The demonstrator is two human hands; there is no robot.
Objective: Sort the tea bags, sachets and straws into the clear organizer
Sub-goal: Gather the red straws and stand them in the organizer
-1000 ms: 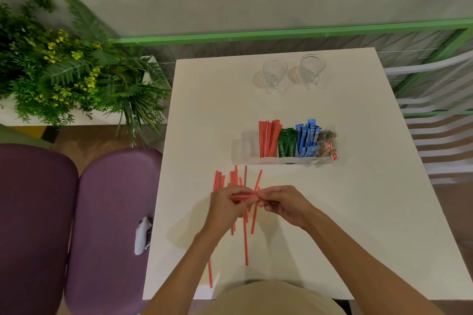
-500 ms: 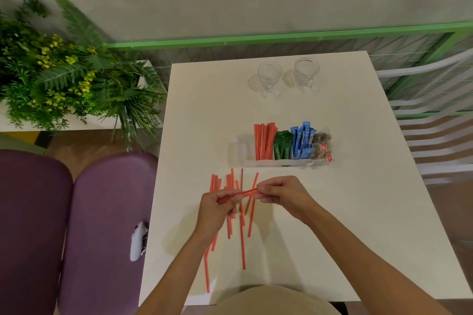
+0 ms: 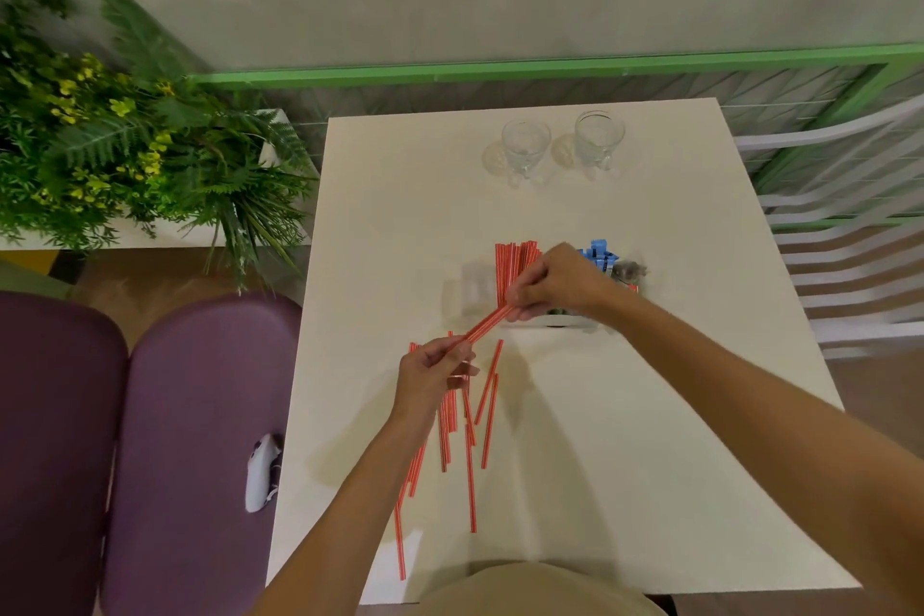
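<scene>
Mid-frame, the left hand (image 3: pixel 432 378) pinches the lower end of a slim bundle of red-striped paper straws (image 3: pixel 487 326). The right hand (image 3: pixel 560 283) grips its upper end over the clear plastic organizer (image 3: pixel 570 323). Loose red straws (image 3: pixel 447 420) lie just below on the table.

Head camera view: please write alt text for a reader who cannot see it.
The right hand and left hand hold a bundle of red straws by its two ends above a white table, its far end at the clear organizer. Loose straws lie on the table under the left hand.
</scene>
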